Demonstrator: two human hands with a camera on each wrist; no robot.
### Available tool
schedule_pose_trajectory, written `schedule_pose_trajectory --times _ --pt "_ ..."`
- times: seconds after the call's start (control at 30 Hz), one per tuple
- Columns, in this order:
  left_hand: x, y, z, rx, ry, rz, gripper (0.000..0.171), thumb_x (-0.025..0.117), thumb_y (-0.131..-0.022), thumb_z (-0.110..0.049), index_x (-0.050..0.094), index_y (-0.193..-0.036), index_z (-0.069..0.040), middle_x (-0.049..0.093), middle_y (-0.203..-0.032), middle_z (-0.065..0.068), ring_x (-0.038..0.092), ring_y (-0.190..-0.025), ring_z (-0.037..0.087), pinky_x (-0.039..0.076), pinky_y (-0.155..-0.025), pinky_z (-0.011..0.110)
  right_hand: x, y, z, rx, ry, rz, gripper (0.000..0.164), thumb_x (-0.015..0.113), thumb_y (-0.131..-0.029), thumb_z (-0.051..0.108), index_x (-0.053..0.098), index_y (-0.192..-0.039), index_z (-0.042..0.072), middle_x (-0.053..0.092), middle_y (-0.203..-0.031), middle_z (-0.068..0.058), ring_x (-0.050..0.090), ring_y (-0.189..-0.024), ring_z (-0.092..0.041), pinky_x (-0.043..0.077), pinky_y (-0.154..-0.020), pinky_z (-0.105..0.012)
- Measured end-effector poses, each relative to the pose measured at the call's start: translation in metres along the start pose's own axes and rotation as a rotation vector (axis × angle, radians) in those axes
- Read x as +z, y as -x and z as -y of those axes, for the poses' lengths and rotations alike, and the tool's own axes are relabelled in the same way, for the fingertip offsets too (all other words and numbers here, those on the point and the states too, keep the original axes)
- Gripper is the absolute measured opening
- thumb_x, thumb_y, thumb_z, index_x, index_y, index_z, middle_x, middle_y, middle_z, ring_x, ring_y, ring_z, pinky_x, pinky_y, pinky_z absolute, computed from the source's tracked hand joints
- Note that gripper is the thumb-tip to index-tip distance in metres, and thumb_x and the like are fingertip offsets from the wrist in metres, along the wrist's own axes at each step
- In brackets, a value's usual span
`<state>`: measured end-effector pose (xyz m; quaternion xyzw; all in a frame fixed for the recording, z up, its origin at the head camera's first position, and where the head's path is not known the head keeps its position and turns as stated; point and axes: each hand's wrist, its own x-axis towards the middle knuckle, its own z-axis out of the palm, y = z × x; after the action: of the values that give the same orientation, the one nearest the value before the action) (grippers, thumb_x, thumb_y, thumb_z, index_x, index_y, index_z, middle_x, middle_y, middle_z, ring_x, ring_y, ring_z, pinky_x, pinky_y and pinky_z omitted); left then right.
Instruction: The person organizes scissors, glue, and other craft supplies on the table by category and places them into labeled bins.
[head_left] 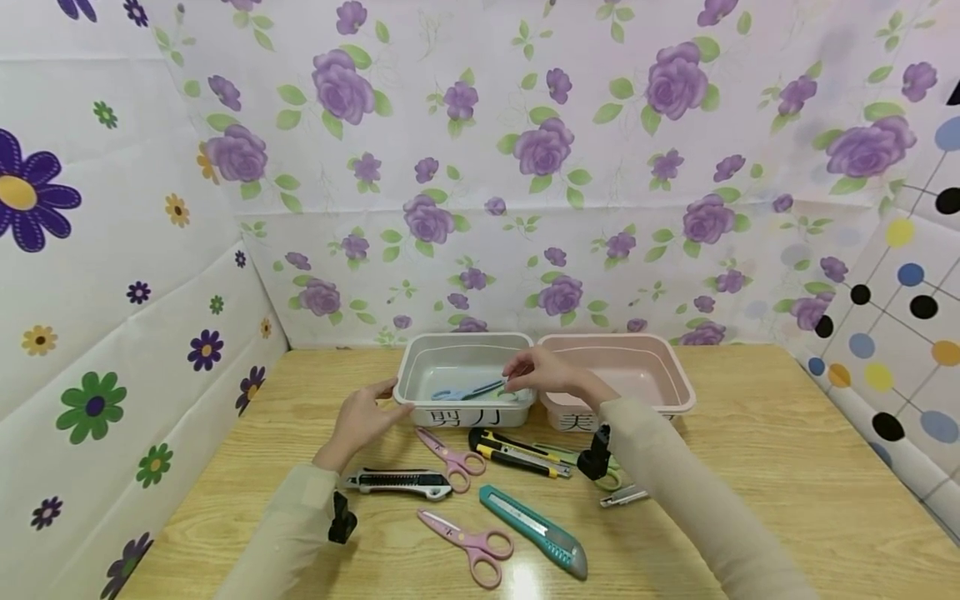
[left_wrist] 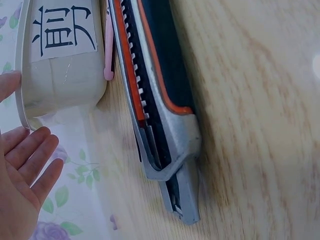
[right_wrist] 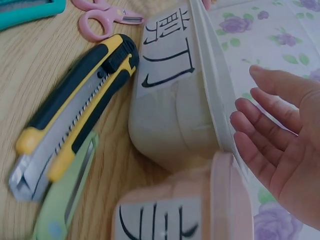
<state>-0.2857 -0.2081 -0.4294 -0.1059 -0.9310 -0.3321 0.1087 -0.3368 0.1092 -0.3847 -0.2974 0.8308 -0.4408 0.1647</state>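
My left hand (head_left: 365, 419) is at the left end of the white bin (head_left: 465, 340), its fairly straight fingers against the rim. Above the bin's right side hovers my right hand (head_left: 543, 371), fingers loosely bent and, in the right wrist view, holding nothing. Blue scissors (head_left: 453, 393) lie inside the bin, with a green handle (head_left: 507, 396) just under the right fingertips. On the table before the bin are pink scissors (head_left: 453, 458), a yellow-and-black utility knife (head_left: 517, 454) and a grey-and-black utility knife (left_wrist: 160, 90).
A pink bin (head_left: 667, 367) with a character label stands right of the white one. Closer in lie a second pair of pink scissors (head_left: 472, 543), a teal utility knife (head_left: 534, 529), a small silver knife (head_left: 622, 497) and a green-handled tool (head_left: 611, 477), partly hidden by the right wrist camera.
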Motion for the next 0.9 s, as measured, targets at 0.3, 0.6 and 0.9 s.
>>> schedule_pose_trajectory --times 0.3,0.6,0.9 --pt "0.000 0.000 0.001 0.009 0.012 0.000 0.062 0.070 -0.078 -0.033 0.051 -0.126 0.002 0.064 -0.108 0.015 0.058 -0.102 0.033 0.048 -0.078 0.047 -0.013 0.017 0.005 -0.076 0.062 0.003 0.021 0.064 -0.084 0.013 0.063 -0.099 -0.001 0.066 -0.088 -0.009 0.062 -0.082 -0.022 0.051 -0.073 -0.032" --pt "0.001 0.000 0.002 0.018 0.020 -0.004 0.062 0.071 -0.078 -0.033 0.052 -0.125 0.002 0.064 -0.107 0.015 0.059 -0.100 0.032 0.048 -0.079 0.047 -0.015 0.037 0.001 -0.079 0.084 0.003 0.026 0.068 -0.081 0.015 0.063 -0.100 -0.003 0.064 -0.086 -0.007 0.061 -0.081 -0.019 0.050 -0.073 -0.027" --pt "0.001 -0.001 0.002 0.027 0.021 -0.007 0.062 0.071 -0.078 -0.033 0.052 -0.125 0.003 0.065 -0.107 0.015 0.059 -0.100 0.033 0.048 -0.079 0.047 -0.015 0.060 -0.004 -0.116 0.126 0.009 0.024 0.070 -0.079 0.018 0.065 -0.095 0.001 0.066 -0.084 -0.004 0.063 -0.079 -0.020 0.051 -0.070 -0.026"
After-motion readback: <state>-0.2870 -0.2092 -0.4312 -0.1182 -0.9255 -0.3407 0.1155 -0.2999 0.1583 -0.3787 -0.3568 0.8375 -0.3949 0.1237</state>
